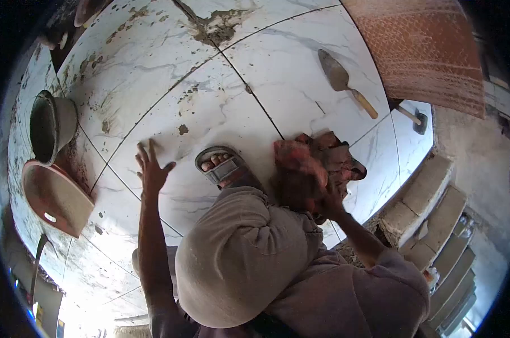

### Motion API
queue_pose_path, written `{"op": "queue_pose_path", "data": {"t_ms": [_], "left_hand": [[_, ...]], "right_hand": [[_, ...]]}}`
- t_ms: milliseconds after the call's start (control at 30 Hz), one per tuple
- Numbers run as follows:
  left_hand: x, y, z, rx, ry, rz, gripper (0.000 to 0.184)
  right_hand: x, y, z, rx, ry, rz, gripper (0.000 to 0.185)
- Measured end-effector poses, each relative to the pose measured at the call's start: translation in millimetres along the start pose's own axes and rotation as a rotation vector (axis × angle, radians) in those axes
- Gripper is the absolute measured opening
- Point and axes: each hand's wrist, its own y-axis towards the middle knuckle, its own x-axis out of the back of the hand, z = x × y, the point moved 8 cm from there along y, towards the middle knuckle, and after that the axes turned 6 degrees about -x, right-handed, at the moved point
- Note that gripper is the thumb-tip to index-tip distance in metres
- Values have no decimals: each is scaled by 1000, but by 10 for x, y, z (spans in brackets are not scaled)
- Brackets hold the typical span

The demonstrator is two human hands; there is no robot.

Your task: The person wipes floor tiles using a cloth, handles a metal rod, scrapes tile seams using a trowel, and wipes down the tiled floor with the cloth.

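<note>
Viewing remotely, I see left hand (152,170) splayed over floor tiles (232,110), likely for balance | right hand (332,205) gripping bunched red cloth (300,183) right of the sandal (228,170) | trowel (336,74) beyond, perhaps kept reachable

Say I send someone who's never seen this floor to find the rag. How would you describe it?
On the white tiled floor, find the sandalled foot. Just right of it in the view is the rag, with the right hand at its lower edge. Unlike the wooden-handled trowel above it, the rag is crumpled, red and dark.
</note>
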Motion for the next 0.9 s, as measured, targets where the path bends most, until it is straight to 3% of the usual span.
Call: {"op": "queue_pose_path", "data": {"t_ms": [100,167,267,333,400,433,500,533,567,633,667,700,767,833,867,900], "left_hand": [[-24,-59,-97,24,2,-13,112],[-53,-32,-94,33,-7,-39,113],[-64,-38,-76,53,-14,-32,114],[-64,-29,-100,75,-27,-7,115],[-56,-34,-100,85,-18,3,115],[-52,-27,-102,84,-6,7,115],[-42,-16,-103,96,-10,11,114],[-43,-19,-102,96,-7,17,114],[-59,-30,-88,102,-13,21,114],[-71,-28,-93,68,9,0,115],[-64,-29,-101,58,7,-1,115],[-53,-31,-101,60,10,0,115],[-72,-32,-106,52,14,1,115],[-57,-46,-100,43,28,-27,114],[-52,-47,-101,38,28,-32,114],[-62,-41,-97,39,36,-29,114]], "right_hand": [[-1088,-90,-430,-173,-327,460,67],[-661,78,27,0,-75,-220,69],[-694,306,130,15,29,-57,66],[-583,660,444,-108,-89,168,64],[-229,1255,1062,-75,-331,293,61],[-181,1503,1311,58,-446,280,60],[-6,2096,1627,127,-60,-152,63],[431,2325,2086,167,-166,-108,64],[872,2479,2530,370,-16,-444,70],[1179,3018,2917,376,-100,-482,74],[1516,3183,3184,539,-57,-643,62],[1529,3697,3163,455,-21,-583,43],[1978,4065,3148,119,286,-227,33],[2542,3655,3232,180,310,-54,33],[2539,3649,3037,426,575,-62,33],[2694,3288,2915,549,631,-116,36]]}}
